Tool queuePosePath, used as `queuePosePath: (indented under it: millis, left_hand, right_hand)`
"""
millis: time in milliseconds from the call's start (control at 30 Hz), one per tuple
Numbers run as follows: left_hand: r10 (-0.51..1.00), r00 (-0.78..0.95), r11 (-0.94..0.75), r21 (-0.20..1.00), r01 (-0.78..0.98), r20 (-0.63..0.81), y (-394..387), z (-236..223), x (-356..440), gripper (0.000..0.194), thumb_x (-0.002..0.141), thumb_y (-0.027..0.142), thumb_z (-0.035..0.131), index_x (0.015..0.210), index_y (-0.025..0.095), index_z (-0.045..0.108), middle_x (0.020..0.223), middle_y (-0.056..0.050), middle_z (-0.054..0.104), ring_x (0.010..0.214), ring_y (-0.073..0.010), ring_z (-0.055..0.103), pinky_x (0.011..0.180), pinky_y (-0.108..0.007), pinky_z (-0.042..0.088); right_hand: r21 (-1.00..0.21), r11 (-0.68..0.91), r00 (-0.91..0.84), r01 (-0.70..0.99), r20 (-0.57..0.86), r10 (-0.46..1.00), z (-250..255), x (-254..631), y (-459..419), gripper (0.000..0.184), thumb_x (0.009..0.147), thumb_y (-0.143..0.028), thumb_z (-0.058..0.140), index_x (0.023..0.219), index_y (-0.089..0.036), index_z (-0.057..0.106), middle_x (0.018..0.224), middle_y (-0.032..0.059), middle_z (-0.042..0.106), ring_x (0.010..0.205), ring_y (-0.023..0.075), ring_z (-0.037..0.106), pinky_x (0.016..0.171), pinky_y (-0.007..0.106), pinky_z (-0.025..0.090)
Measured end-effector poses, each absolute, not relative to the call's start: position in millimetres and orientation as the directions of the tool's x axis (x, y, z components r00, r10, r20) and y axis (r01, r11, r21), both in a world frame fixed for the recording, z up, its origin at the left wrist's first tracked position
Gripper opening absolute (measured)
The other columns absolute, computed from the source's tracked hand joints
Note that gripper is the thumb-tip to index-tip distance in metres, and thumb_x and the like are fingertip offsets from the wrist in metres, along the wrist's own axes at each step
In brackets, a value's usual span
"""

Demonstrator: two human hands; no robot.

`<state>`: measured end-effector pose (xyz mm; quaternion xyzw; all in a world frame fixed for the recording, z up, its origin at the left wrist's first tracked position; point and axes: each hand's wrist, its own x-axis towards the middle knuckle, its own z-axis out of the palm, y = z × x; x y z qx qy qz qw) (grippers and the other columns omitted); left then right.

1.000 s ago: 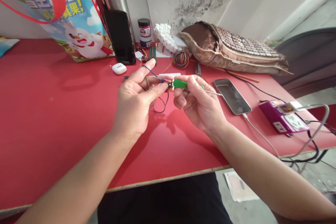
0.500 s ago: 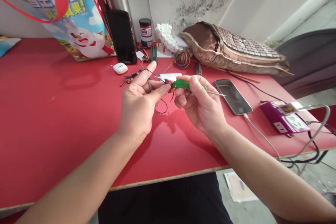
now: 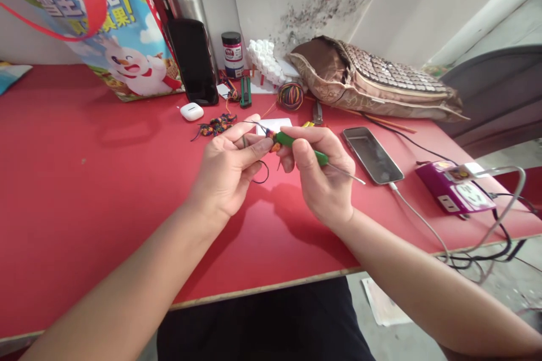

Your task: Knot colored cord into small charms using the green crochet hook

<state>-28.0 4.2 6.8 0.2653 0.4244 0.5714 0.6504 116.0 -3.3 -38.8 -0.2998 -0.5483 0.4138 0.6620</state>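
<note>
My left hand (image 3: 226, 169) pinches a small multicoloured crocheted piece (image 3: 271, 136) between thumb and forefinger, with a dark thread (image 3: 263, 172) looping down from it. My right hand (image 3: 319, 172) is closed round a green-handled crochet hook (image 3: 296, 144); its tip meets the piece and its metal end sticks out to the right. Both hands are held just above the red table (image 3: 84, 192). A finished multicoloured strip (image 3: 215, 123) lies on the table just behind my left hand.
A smartphone (image 3: 372, 155) on a cable lies right of my hands, with a purple power strip (image 3: 455, 192) beyond it. At the back stand a printed bag (image 3: 105, 39), a black phone (image 3: 192, 59), an earbud case (image 3: 191, 111), a jar (image 3: 232, 53), a thread ball (image 3: 290, 95) and a brown pouch (image 3: 372, 82).
My right hand has tilted the hook, so its metal end now points lower right. My left forefinger has curled in towards the piece. Both hands stay in the same place.
</note>
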Motion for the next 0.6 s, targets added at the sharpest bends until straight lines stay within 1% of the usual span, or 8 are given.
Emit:
queuePosePath:
  millis: [67, 133, 233, 333, 500, 600]
  left_hand:
    - [0.971, 0.041, 0.223, 0.826, -0.517, -0.236, 7, 9, -33, 0.045, 0.07, 0.002, 0.093, 0.111, 0.014, 0.081, 0.068, 0.004, 0.066, 0.059, -0.0086, 0.056, 0.047, -0.021, 0.037]
    - [0.972, 0.074, 0.228, 0.835, -0.501, -0.222, 9, 9, -38, 0.042, 0.07, 0.002, 0.095, 0.108, 0.016, 0.082, 0.069, 0.003, 0.066, 0.058, -0.0079, 0.053, 0.045, -0.022, 0.032]
    - [0.978, 0.077, 0.207, 0.854, -0.478, -0.195, 10, 9, -42, 0.049, 0.067, 0.003, 0.097, 0.112, 0.016, 0.083, 0.071, 0.003, 0.067, 0.059, -0.0086, 0.053, 0.047, -0.024, 0.034]
    - [0.985, 0.067, 0.172, 0.877, -0.45, -0.159, 10, 8, -44, 0.059, 0.064, 0.005, 0.099, 0.119, 0.015, 0.083, 0.072, 0.002, 0.067, 0.06, -0.0092, 0.055, 0.049, -0.024, 0.034]
    - [0.988, 0.076, 0.157, 0.893, -0.421, -0.138, 10, 9, -44, 0.051, 0.063, 0.004, 0.097, 0.11, 0.018, 0.082, 0.072, 0.004, 0.069, 0.061, -0.0088, 0.059, 0.05, -0.021, 0.036]
    - [0.987, 0.075, 0.16, 0.897, -0.413, -0.142, 10, 10, -44, 0.051, 0.063, 0.004, 0.097, 0.11, 0.017, 0.082, 0.071, 0.004, 0.069, 0.062, -0.0088, 0.061, 0.051, -0.02, 0.04]
  right_hand:
    - [-0.858, 0.425, 0.0, -0.29, 0.444, 0.896, -37, 120, -1, 0.016, 0.105, -0.044, 0.075, 0.108, -0.031, 0.082, 0.087, 0.001, 0.076, 0.069, 0.0156, 0.065, 0.07, 0.037, 0.059]
    - [-0.867, 0.376, -0.037, -0.328, 0.409, 0.912, -35, 123, 0, 0.016, 0.106, -0.044, 0.074, 0.106, -0.031, 0.084, 0.085, 0.0008, 0.076, 0.068, 0.0152, 0.065, 0.071, 0.037, 0.059]
    - [-0.877, 0.342, -0.047, -0.337, 0.378, 0.924, -33, 124, 2, 0.018, 0.105, -0.046, 0.075, 0.103, -0.031, 0.084, 0.082, 0.0009, 0.074, 0.066, 0.0155, 0.064, 0.07, 0.038, 0.059]
    - [-0.888, 0.327, -0.042, -0.323, 0.359, 0.933, -32, 125, 2, 0.019, 0.102, -0.049, 0.077, 0.102, -0.031, 0.084, 0.079, 0.0007, 0.071, 0.064, 0.0159, 0.061, 0.067, 0.037, 0.057]
    - [-0.892, 0.342, -0.024, -0.297, 0.365, 0.931, -30, 129, 4, 0.02, 0.101, -0.048, 0.078, 0.1, -0.029, 0.085, 0.072, -0.0008, 0.067, 0.059, 0.0141, 0.054, 0.062, 0.035, 0.051]
    - [-0.889, 0.349, -0.019, -0.295, 0.371, 0.928, -27, 132, 4, 0.022, 0.101, -0.048, 0.079, 0.097, -0.027, 0.086, 0.066, -0.0017, 0.064, 0.055, 0.0121, 0.05, 0.057, 0.032, 0.047]
